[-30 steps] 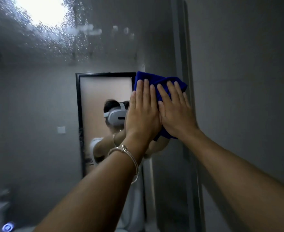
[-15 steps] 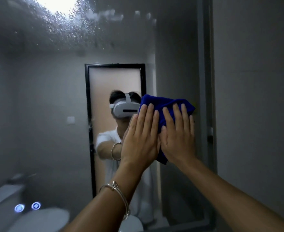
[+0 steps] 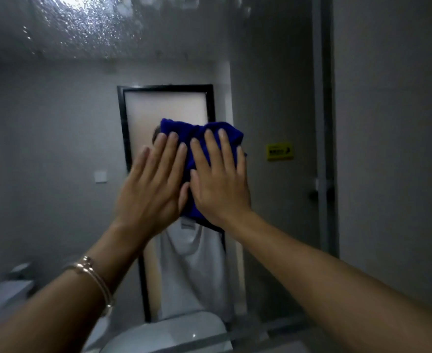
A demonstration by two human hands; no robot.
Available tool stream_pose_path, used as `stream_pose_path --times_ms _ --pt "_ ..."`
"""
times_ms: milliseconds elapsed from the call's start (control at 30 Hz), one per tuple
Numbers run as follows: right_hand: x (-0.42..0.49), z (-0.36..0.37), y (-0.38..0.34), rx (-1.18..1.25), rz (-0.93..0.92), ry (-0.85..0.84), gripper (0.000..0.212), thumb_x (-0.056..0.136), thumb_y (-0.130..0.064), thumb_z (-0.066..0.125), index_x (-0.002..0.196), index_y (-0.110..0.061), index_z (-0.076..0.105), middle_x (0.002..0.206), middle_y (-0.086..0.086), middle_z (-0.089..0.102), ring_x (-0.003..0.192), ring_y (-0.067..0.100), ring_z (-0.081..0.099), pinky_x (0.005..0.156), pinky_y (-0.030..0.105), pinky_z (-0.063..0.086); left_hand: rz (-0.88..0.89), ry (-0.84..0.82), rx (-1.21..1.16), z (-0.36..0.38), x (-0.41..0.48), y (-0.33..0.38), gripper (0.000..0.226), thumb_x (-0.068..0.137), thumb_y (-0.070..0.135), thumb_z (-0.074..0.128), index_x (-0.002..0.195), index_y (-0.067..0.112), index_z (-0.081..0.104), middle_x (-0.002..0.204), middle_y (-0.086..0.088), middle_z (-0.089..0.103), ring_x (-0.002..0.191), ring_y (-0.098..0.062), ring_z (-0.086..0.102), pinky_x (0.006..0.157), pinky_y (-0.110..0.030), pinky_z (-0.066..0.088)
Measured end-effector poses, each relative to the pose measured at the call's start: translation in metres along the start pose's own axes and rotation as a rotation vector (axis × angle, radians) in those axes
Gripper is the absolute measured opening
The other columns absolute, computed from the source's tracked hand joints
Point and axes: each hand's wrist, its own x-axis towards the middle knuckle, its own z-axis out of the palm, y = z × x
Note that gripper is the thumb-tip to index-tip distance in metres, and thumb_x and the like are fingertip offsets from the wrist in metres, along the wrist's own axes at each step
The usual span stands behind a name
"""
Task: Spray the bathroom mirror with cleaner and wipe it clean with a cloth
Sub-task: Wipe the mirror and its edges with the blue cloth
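The bathroom mirror [image 3: 57, 138] fills most of the view, with spray droplets [image 3: 87, 29] speckling its upper part. A blue cloth [image 3: 197, 133] lies flat against the glass at the centre. My left hand [image 3: 154, 184] and my right hand [image 3: 217, 179] press side by side on the cloth with straight, spread fingers. The cloth's lower part is hidden under both palms. No spray bottle is in view.
The mirror's right edge [image 3: 321, 149] meets a grey tiled wall [image 3: 393, 149]. Reflected in the glass are a black-framed door [image 3: 166, 103], a yellow sign [image 3: 279, 151], a white toilet [image 3: 174, 332] and a person in a white shirt.
Both hands slid the cloth down the mirror and to the left, away from the right edge. The droplets now sit higher in the view.
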Motion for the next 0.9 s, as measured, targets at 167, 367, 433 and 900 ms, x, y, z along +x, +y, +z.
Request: stream_pose_path --times_ms 167,367,433,900 --pt "0.066 -0.004 -0.047 -0.016 -0.074 -0.02 0.056 0.096 -0.039 0.029 0.148 -0.019 0.03 0.155 0.01 0.027 0.144 0.029 0.019 0.112 0.053 0.018 -0.075 0.014 0.094 -0.018 0.011 -0.068 0.061 0.098 0.036 0.017 0.146 -0.002 0.019 0.151 -0.026 0.019 0.141 -0.037 0.017 0.114 -0.047 0.007" --pt "0.066 0.003 -0.055 -0.007 -0.06 0.011 0.057 0.095 -0.039 0.02 0.149 -0.021 0.029 0.156 0.007 0.026 0.145 0.026 0.017 0.115 0.051 0.016 -0.286 0.031 0.026 -0.013 0.007 -0.047 0.058 0.1 0.029 0.019 0.146 -0.005 0.015 0.152 -0.028 0.013 0.142 -0.039 0.01 0.115 -0.046 0.007" --pt "0.058 0.005 -0.05 0.013 -0.082 0.026 0.059 0.093 -0.039 0.018 0.146 -0.021 0.036 0.153 0.008 0.033 0.143 0.027 0.023 0.113 0.051 0.02 -0.309 0.005 0.02 -0.011 0.002 -0.038 0.057 0.1 0.029 0.017 0.146 -0.006 0.013 0.152 -0.028 0.011 0.143 -0.039 0.008 0.116 -0.046 0.007" --pt "-0.015 -0.002 0.051 0.005 -0.145 0.02 0.053 0.094 -0.038 0.031 0.14 -0.016 0.045 0.144 0.012 0.045 0.136 0.028 0.039 0.106 0.049 0.035 -0.215 -0.109 -0.041 -0.008 0.019 0.069 0.066 0.094 0.034 0.016 0.143 -0.01 0.011 0.151 -0.031 0.01 0.141 -0.042 0.004 0.114 -0.051 0.009"
